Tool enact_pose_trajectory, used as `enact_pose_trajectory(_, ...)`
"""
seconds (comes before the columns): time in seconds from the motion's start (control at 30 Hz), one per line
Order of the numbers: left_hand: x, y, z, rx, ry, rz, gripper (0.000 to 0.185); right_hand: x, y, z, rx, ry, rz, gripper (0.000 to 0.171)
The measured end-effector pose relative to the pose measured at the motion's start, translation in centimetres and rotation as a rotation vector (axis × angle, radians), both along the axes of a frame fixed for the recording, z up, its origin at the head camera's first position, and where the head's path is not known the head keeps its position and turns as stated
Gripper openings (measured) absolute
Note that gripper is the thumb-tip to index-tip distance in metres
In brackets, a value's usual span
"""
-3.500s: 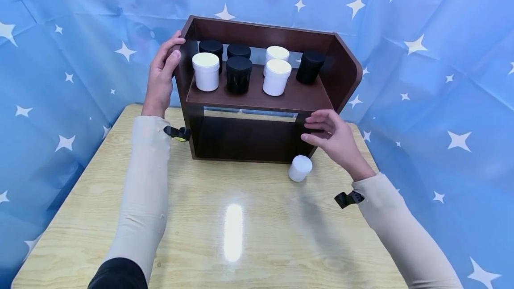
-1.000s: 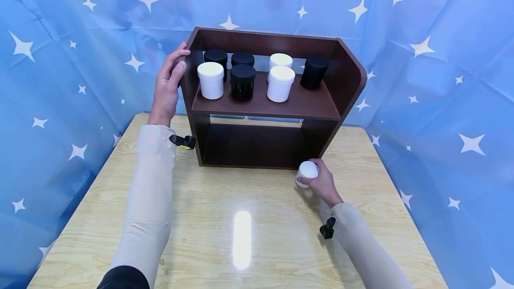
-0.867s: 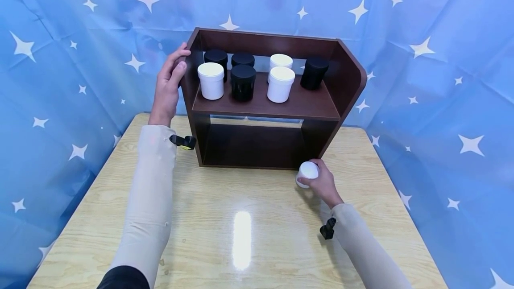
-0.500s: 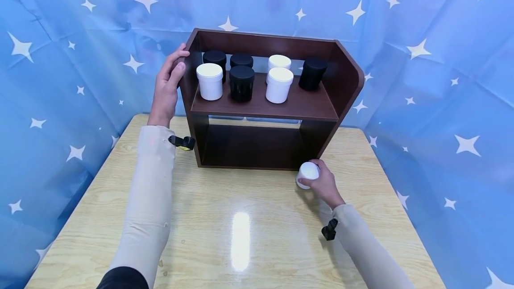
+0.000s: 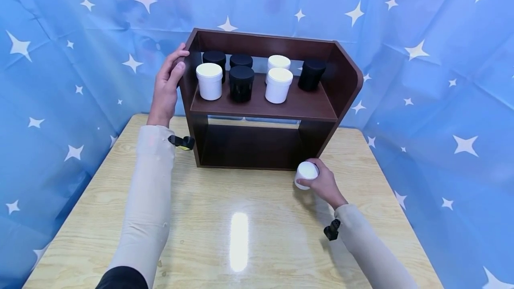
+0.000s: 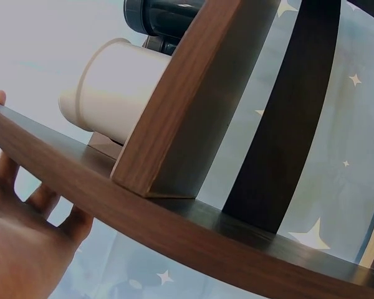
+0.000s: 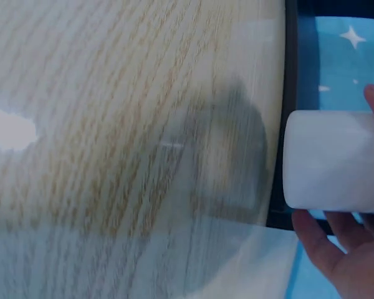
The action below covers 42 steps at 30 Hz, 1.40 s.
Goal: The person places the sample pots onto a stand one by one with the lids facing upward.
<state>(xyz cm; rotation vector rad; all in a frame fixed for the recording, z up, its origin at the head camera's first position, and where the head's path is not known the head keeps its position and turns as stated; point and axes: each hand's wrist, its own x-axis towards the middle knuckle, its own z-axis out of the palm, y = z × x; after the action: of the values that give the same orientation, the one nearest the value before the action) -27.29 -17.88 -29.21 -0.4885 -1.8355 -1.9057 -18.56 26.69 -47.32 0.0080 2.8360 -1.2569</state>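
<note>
My left hand (image 5: 166, 84) grips the left side panel of a dark brown two-tier shelf (image 5: 263, 109). The left wrist view shows several fingers (image 6: 40, 198) under that panel, with one fingertip showing past its far edge. Low in front of the shelf's right corner, my right hand (image 5: 324, 183) holds a white lidded jar (image 5: 307, 171) between thumb and fingers. In the right wrist view the jar (image 7: 333, 162) looks slightly off the table, its reflection apart from its base. On the upper tier stand a white jar (image 5: 209, 84), a black jar (image 5: 241, 86) and several more.
The shelf stands at the back of a pale wood table (image 5: 201, 222), its lower tier (image 5: 253, 146) holding nothing visible. A blue curtain (image 5: 421, 84) with white stars hangs close behind and on both sides.
Since the oldest frame, my right hand has come down from beside the shelf's right panel and taken hold of the white jar. Lately the jar has shifted slightly left. My left hand stays put.
</note>
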Motion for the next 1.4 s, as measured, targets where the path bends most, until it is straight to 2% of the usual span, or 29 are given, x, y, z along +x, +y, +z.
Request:
enact_pose_trajectory(0.1, -0.1, 0.0, 0.0, -0.003, -0.002, -0.002, 0.04, 0.2, 0.1, 0.3, 0.02, 0.012, 0.018, 0.071)
enact_pose_trajectory(0.4, 1.5, 0.5, 1.0, -0.001, 0.007, -0.012, 0.04, 0.4, 0.4, 0.9, 0.052, 0.053, 0.05, 0.069)
enact_pose_trajectory(0.87, 1.7, 0.4, 1.1, -0.005, 0.001, -0.011, 0.036, 0.4, 0.3, 2.5, 0.056, 0.06, 0.084, 0.069)
enact_pose_trajectory(1.1, 1.8, 0.5, 1.2, -0.006, 0.008, -0.009, 0.039, 0.4, 0.1, 3.5, 0.047, 0.066, 0.101, 0.068)
enact_pose_trajectory(1.4, 1.7, 0.5, 1.0, 0.003, 0.009, -0.012, 0.034, 0.9, 0.0, 4.8, 0.035, 0.051, 0.17, 0.068)
